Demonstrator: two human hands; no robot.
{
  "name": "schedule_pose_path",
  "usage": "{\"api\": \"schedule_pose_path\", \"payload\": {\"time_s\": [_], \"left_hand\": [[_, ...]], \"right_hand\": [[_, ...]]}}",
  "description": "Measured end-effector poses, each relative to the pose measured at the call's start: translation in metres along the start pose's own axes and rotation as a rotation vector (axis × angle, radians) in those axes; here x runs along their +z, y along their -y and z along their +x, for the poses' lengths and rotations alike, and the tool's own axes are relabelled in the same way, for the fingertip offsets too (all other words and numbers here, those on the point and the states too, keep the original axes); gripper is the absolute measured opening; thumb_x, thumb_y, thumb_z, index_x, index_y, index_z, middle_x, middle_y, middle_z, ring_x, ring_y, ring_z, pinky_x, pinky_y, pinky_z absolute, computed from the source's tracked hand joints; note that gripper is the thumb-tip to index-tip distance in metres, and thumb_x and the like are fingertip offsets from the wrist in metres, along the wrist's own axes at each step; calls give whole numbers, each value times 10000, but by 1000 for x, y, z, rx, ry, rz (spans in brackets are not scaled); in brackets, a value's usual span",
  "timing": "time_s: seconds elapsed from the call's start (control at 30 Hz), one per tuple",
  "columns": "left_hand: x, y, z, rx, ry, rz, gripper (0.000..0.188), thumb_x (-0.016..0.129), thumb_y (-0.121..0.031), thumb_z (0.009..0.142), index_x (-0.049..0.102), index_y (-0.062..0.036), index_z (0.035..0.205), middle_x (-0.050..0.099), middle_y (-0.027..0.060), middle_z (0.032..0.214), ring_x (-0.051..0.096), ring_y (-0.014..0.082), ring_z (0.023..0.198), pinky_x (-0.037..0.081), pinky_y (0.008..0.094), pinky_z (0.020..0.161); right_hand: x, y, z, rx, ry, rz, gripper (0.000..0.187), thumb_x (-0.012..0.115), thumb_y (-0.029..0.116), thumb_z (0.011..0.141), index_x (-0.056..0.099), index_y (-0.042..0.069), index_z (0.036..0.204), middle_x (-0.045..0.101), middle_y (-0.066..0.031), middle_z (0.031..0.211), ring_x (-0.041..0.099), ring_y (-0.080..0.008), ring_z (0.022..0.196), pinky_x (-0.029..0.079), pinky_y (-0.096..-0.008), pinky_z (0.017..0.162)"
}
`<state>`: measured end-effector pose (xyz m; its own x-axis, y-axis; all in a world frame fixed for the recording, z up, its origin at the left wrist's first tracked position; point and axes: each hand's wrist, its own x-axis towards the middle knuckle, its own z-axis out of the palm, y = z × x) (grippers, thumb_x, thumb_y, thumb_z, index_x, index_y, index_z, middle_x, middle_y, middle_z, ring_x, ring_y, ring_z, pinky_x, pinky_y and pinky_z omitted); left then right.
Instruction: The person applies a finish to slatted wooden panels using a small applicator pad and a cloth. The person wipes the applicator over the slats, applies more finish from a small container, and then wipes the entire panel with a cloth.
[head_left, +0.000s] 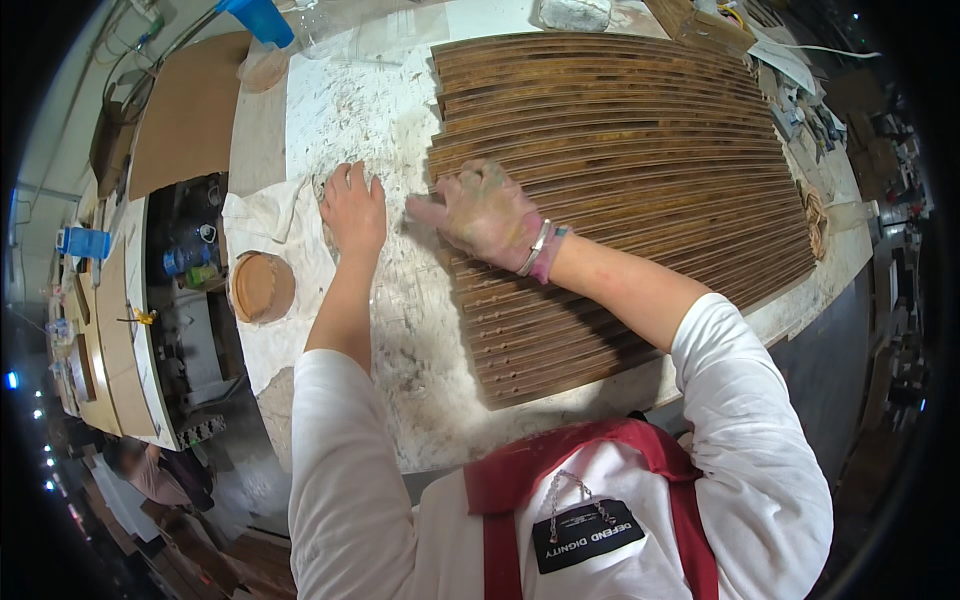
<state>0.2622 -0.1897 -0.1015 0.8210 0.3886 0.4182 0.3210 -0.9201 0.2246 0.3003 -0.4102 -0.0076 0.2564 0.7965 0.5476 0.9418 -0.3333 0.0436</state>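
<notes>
Pale worktop [415,390]: left hand [355,212] rests loosely spread; right hand [490,220] half-curled over brown slats [650,170] running left to right.

1. Streaked dark and golden brown along long, narrow wooden slats [620,150].
2. Blotched pink and olive across the right hand [490,215].
3. Mottled with grey over the flat white tabletop [400,350].
4. Solid deep red on the flat cloth straps [500,555].

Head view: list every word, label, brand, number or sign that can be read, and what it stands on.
Black patch on the white shirt: large white lettering, legible but not copied here.
Same patch: finer print, too small to read.
Elsewhere: no lettering I can make out.
</notes>
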Motion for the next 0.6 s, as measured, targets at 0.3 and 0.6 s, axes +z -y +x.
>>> {"api": "schedule_pose_path", "payload": {"time_s": [0.3, 0.6], "left_hand": [[-2, -3, 6, -37, 93, 43, 389, 582, -280, 927, 574, -123, 1283, 508, 95, 1357, 444, 296, 1283, 363, 502, 1008], [-8, -4, 5, -27, 107, 60, 388, 553, -284, 950, 552, -113, 1299, 500, 98, 1363, 447, 304, 1277, 358, 501, 1016]], "right_hand": [[12, -16, 15, 159, 22, 50, 57, 591, 166, 885, 639, 192, 902, 569, -70, 665, 589, -271, 592, 458, -423, 546], [-34, -85, -36, 363, 12, -11, 74, 585, 252, 907, 612, 203, 956, 592, -92, 711, 596, -287, 637, 483, -448, 595]]}}
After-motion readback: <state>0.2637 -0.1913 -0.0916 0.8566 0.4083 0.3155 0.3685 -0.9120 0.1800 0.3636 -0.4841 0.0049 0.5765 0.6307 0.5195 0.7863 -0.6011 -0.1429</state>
